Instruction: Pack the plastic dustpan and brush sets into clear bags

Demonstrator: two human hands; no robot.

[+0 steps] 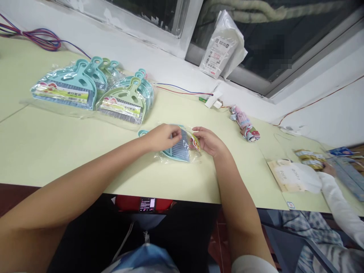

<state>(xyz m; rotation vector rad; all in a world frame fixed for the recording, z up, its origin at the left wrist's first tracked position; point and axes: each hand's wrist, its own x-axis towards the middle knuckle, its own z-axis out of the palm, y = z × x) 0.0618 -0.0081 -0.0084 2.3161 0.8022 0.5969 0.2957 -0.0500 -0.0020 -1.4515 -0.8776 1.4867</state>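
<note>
A blue dustpan with a grey-bristled brush (181, 148) lies in a clear plastic bag on the table in front of me, its handle to the left. My left hand (165, 137) is over the dustpan's handle side, with thumb and fingers pinched together; what is between them, if anything, is hidden. At the bag's right end, my right hand (209, 141) grips a yellow and red label card (196, 143) between thumb and fingers. Part of that card is behind clear film.
Bagged dustpan sets (64, 81) stand in two groups at the back left. A rolled patterned cloth bundle (245, 124) lies back right. Wires run along the wall by a white box (214, 99). Far right, another person's hand (329, 169) touches gold packets (309, 158).
</note>
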